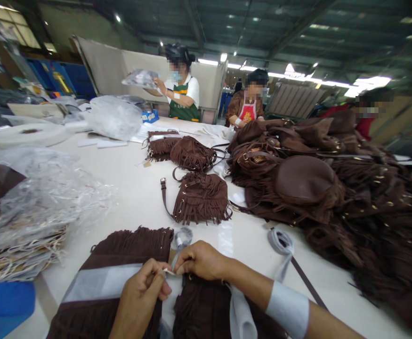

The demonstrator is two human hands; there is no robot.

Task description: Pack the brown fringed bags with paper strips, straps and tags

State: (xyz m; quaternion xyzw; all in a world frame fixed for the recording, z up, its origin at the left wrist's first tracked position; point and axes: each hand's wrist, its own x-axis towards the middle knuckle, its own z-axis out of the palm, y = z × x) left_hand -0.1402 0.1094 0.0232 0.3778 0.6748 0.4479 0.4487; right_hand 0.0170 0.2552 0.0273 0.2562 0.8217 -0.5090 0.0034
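Two hands, left hand (pixel 142 294) and right hand (pixel 200 259), are pinched together on paper strip (pixel 100 281) across bag (pixel 121 278) at tabletop's near edge; wrapping judged half done, pile (pixel 333 188) unwrapped.

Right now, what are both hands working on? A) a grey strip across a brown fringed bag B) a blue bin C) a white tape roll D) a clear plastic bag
A: the left hand and right hand pinch a grey strip lying across the brown fringed bag at the table's near edge.
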